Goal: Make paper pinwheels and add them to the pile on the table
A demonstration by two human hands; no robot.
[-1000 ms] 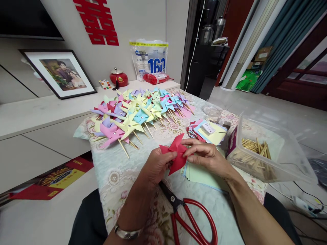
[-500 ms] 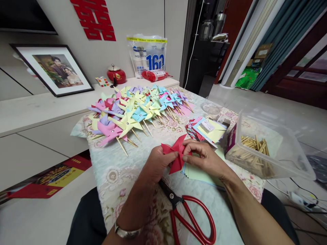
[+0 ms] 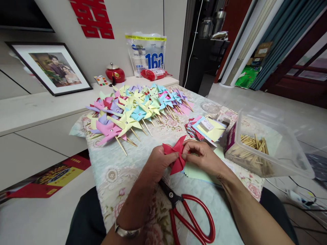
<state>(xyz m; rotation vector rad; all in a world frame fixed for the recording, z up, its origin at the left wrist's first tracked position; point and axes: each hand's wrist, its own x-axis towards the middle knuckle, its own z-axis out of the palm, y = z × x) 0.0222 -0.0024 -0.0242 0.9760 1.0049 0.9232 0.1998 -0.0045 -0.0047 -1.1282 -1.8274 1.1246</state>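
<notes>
Between my hands is a red paper pinwheel (image 3: 178, 164), its blades folded in toward the middle. My left hand (image 3: 158, 162) grips it from the left, with the thumb pressed near the centre. From the right, my right hand (image 3: 201, 157) pinches the blades close to the centre with thumb and fingertips. Whether a pin sits in the centre is hidden by my fingers. Below my hands lie scissors (image 3: 176, 200) with red handles. Pale green and blue paper sheets (image 3: 201, 174) lie partly under my right hand.
Many finished pinwheels (image 3: 139, 114) on sticks cover the table's far left. Right of them lies a stack of coloured paper squares (image 3: 216, 131) with a small box (image 3: 206, 125) on top. A clear plastic bin (image 3: 286, 163) of short sticks (image 3: 255, 144) stands at the right edge.
The view has shifted very slightly. Both hands keep their hold on the red pinwheel, and its blades have turned or shifted a little.
</notes>
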